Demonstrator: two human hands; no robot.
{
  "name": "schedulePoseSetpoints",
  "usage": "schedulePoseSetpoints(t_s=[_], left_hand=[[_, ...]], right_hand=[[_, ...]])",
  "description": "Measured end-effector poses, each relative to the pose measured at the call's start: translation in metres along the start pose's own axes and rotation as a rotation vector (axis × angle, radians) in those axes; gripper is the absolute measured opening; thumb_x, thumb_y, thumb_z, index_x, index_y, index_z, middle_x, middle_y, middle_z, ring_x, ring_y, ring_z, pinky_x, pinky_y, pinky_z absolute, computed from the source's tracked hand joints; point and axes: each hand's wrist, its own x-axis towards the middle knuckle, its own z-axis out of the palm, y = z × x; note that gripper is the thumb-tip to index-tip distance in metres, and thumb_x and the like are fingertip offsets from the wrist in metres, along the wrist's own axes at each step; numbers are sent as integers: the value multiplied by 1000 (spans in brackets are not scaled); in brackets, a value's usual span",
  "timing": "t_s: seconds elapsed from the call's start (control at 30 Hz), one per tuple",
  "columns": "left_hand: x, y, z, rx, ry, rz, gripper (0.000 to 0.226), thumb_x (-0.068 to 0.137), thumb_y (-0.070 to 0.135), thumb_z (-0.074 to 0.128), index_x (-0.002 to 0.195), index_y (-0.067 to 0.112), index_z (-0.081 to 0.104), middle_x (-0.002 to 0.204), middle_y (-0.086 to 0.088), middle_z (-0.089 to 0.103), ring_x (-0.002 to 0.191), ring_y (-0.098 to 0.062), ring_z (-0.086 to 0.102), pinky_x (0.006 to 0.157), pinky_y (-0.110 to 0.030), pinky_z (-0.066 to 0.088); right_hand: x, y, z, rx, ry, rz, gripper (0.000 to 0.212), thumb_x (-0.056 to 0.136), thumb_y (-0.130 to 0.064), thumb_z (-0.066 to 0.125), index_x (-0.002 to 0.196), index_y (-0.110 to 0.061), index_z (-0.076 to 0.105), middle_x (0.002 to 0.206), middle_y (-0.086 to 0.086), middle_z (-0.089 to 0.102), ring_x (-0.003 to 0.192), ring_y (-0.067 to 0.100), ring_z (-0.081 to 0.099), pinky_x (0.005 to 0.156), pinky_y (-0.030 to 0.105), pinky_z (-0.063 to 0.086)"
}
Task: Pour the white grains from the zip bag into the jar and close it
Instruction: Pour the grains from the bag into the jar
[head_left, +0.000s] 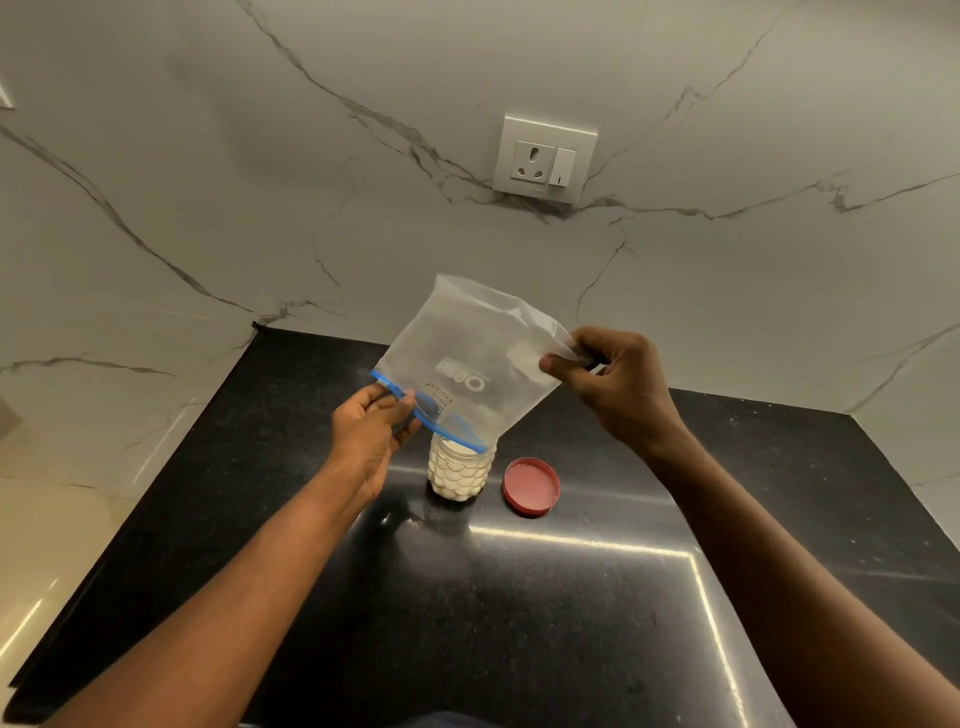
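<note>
zip bag (467, 358) upturned (blue seal down), translucent

The zip bag (460, 332) carries an upside-down logo and small lines of print beneath it, all too blurred to read.

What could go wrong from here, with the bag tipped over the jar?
The jar looks nearly full, so further pouring from the zip bag could spill onto the counter. Neither the left hand nor the right hand steadies the jar; both hold the bag, whose mouth could nudge it over.
</note>
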Motion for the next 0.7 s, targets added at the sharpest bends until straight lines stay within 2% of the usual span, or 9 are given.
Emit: schedulePoseSetpoints(t_s=[0.07, 0.13, 0.2, 0.3, 0.33, 0.43, 0.5, 0.6, 0.7], left_hand=[[0, 0, -1, 2, 2, 4, 29, 98, 2, 67, 125, 13, 68, 118, -11, 77, 109, -23, 76, 89, -36, 61], [-1, 0, -1, -1, 1, 7, 27, 98, 1, 67, 121, 14, 69, 116, -10, 78, 109, -23, 76, 87, -35, 61], [0, 2, -1, 5, 7, 16, 26, 97, 2, 69, 119, 16, 70, 113, -8, 79, 106, -21, 77, 84, -32, 62], [0, 2, -2, 7, 4, 27, 28, 98, 2, 68, 123, 13, 69, 114, -7, 78, 106, -20, 76, 86, -32, 61], [0, 1, -2, 7, 4, 26, 29, 98, 2, 69, 124, 12, 69, 115, -8, 77, 106, -20, 76, 87, -32, 61], [1, 1, 0, 15, 11, 30, 30, 96, 1, 69, 125, 11, 69, 113, -7, 78, 105, -19, 76, 87, -31, 61], [1, 0, 0, 8, 12, 28, 29, 97, -1, 68, 123, 12, 69, 113, -8, 78, 105, -19, 76, 88, -32, 61], [1, 1, 1, 13, 4, 32, 28, 96, -1, 69, 119, 14, 71, 112, -7, 79, 103, -18, 77, 87, -31, 61], [2, 0, 1, 3, -5, 43, 25, 96, -1, 69, 113, 18, 71, 109, -6, 80, 102, -17, 78, 85, -29, 61]], right_hand=[[1, -1, -2, 0, -27, 11, 19, 90, -14, 81, 74, -9, 72, 68, 13, 67, 62, 30, 59, 57, 42, 48], [0, -1, -2, -5, -47, 3, 22, 90, -15, 81, 72, -11, 70, 65, 11, 64, 60, 29, 58, 56, 38, 47], [0, -1, -4, 27, 10, -1, 18, 91, -14, 80, 76, -9, 72, 66, 11, 67, 62, 32, 60, 56, 35, 48], [1, -2, -3, 10, -55, 12, 17, 93, -14, 78, 80, -3, 74, 70, 19, 68, 65, 38, 64, 60, 47, 54], [0, -2, -3, 5, -63, 10, 18, 93, -14, 78, 80, -3, 73, 70, 19, 68, 64, 37, 64, 59, 47, 54], [2, -4, -5, 24, 23, 8, 16, 92, -13, 79, 79, -5, 73, 67, 14, 67, 58, 27, 61, 54, 34, 48], [3, -4, -7, 2, -41, 20, 18, 92, -14, 79, 76, -9, 72, 67, 15, 67, 59, 28, 62, 56, 35, 49], [1, -2, -7, 21, 6, 21, 17, 91, -12, 80, 76, -10, 73, 64, 9, 67, 54, 11, 59, 53, 20, 48], [-1, 1, -7, 25, -27, 35, 13, 91, -12, 80, 80, -7, 74, 67, 7, 68, 54, 10, 61, 55, 19, 51]])
